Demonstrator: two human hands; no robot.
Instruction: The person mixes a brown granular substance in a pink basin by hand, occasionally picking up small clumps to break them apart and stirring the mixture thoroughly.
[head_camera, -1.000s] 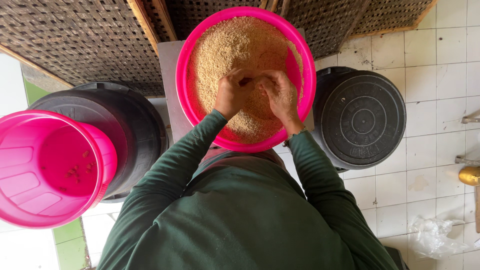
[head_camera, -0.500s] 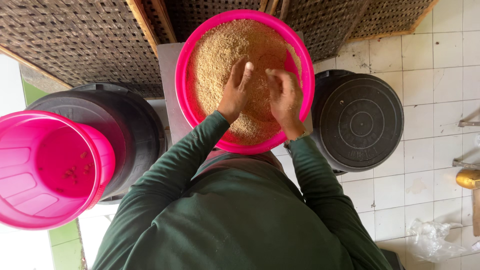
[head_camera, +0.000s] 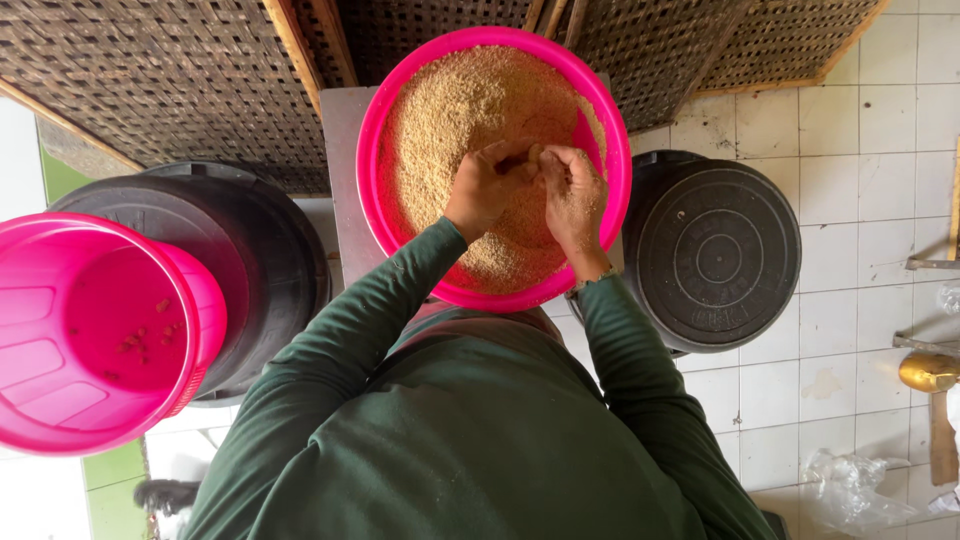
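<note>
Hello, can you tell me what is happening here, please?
A person in a green long-sleeved top bends over a pink basin full of tan, crumbly grain. Both hands are in the grain: the left hand and right hand meet near the middle, fingers curled into it. The basin rests on a grey stand. A black lidded tub stands to the right, and a nearly empty pink bucket sits on another black tub to the left.

Fingertips (head_camera: 527, 160) buried in grain (head_camera: 450, 110); pink bucket (head_camera: 90, 340) cut off left.
</note>
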